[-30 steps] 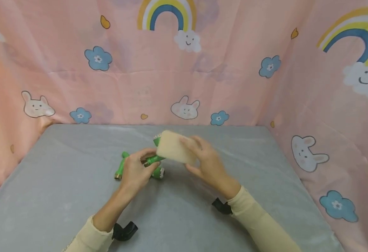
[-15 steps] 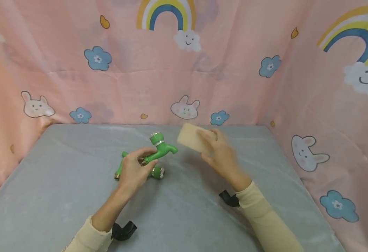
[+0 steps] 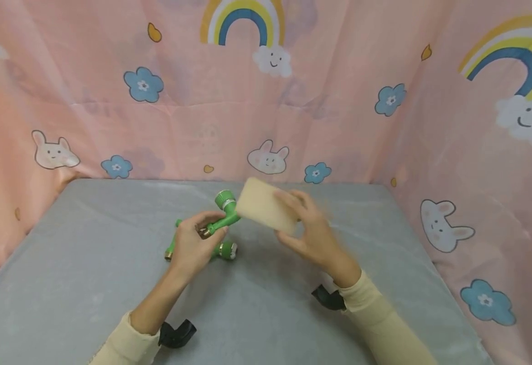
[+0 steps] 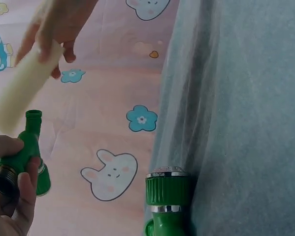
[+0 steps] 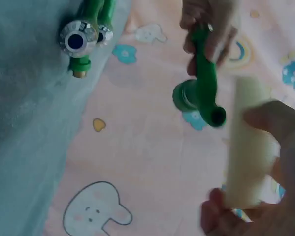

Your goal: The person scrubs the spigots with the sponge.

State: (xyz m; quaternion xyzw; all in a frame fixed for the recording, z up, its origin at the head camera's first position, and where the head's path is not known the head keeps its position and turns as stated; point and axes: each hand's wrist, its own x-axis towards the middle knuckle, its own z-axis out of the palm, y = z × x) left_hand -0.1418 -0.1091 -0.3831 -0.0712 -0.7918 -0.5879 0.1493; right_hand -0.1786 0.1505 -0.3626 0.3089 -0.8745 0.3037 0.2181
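My left hand [image 3: 193,251] pinches a green tap [image 3: 227,219] by its brass-coloured threaded end, above the table. The tap's ribbed green knob tilts up and away. In my right hand [image 3: 318,241] is a cream sponge [image 3: 266,205], thumb on one side and fingers on the other. From the head view, the sponge overlaps the tap's spout. The right wrist view shows the spout's open mouth close beside the blurred sponge [image 5: 248,147]. Beneath and behind the left hand, more green taps [image 3: 228,250] lie on the table, partly hidden by that hand.
A grey cloth covers the table [image 3: 88,294]. Pink printed curtain [image 3: 179,126] hangs behind it and at both sides. Black curved pieces [image 3: 178,334] stick out at both wrists, by the cream sleeves [image 3: 126,342].
The sponge moves right, off the tap, then comes back left to overlap the spout. The tap's knob turns slightly in the left hand, which otherwise stays nearly in place.
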